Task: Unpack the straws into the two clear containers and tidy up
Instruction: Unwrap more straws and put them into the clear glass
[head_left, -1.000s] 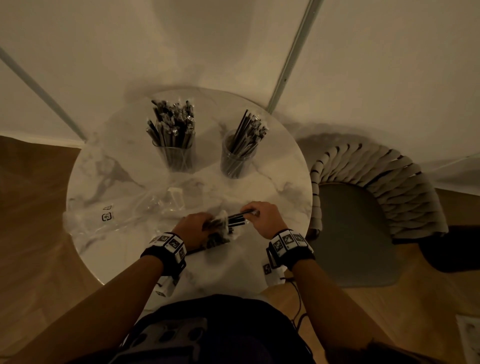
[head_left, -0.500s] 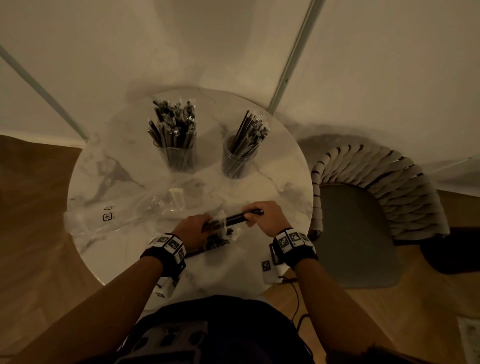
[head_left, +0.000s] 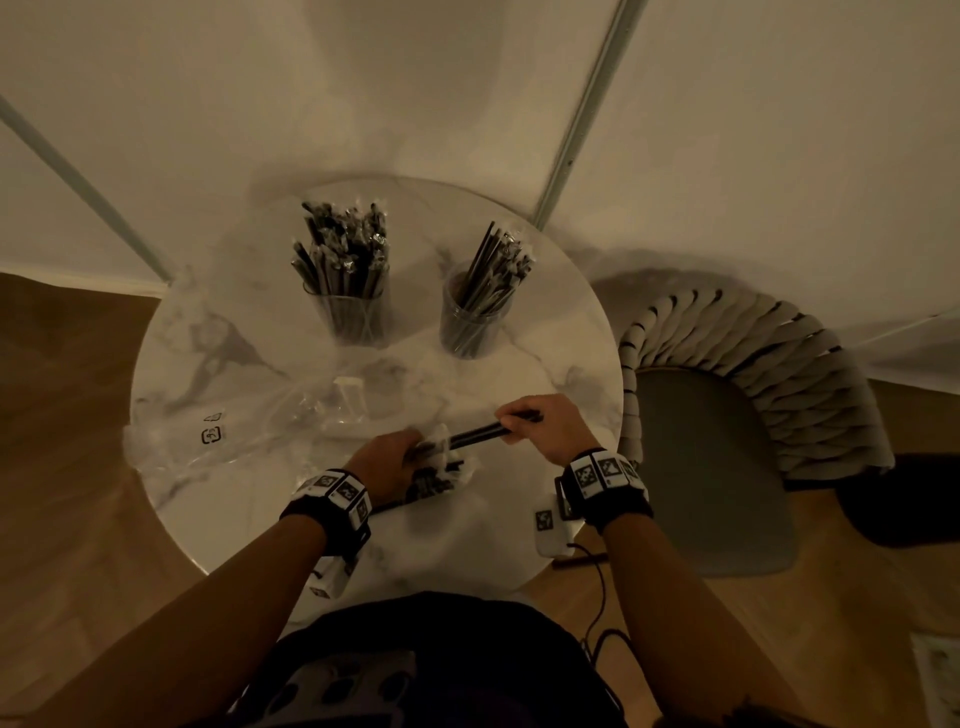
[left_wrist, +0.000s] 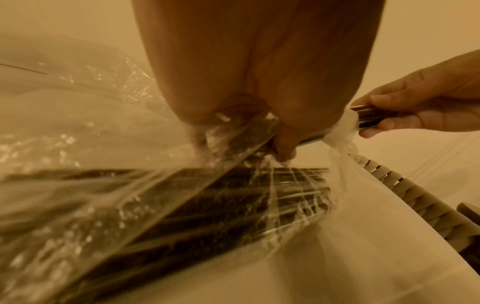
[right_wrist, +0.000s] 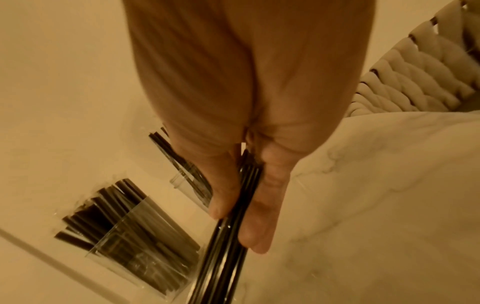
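Observation:
On the round marble table (head_left: 218, 499) two clear containers stand at the back, the left container (head_left: 349, 317) and the right container (head_left: 470, 325), both holding black straws. My left hand (head_left: 387, 460) grips a clear plastic packet of straws (left_wrist: 197, 205) near the front edge. My right hand (head_left: 530, 423) grips a small bundle of black straws (head_left: 475, 435) partly drawn out of the packet's open end. The same bundle of straws (right_wrist: 228, 236) runs between thumb and fingers in the right wrist view.
Crumpled empty plastic wrap (head_left: 218, 436) and a small white piece (head_left: 349, 397) lie on the table's left and middle. A woven-back chair (head_left: 727, 415) stands close at the right. The walls (head_left: 311, 78) meet behind the table.
My right hand has pulled the straw bundle rightward, farther out of the packet. The left hand has stayed put on the packet.

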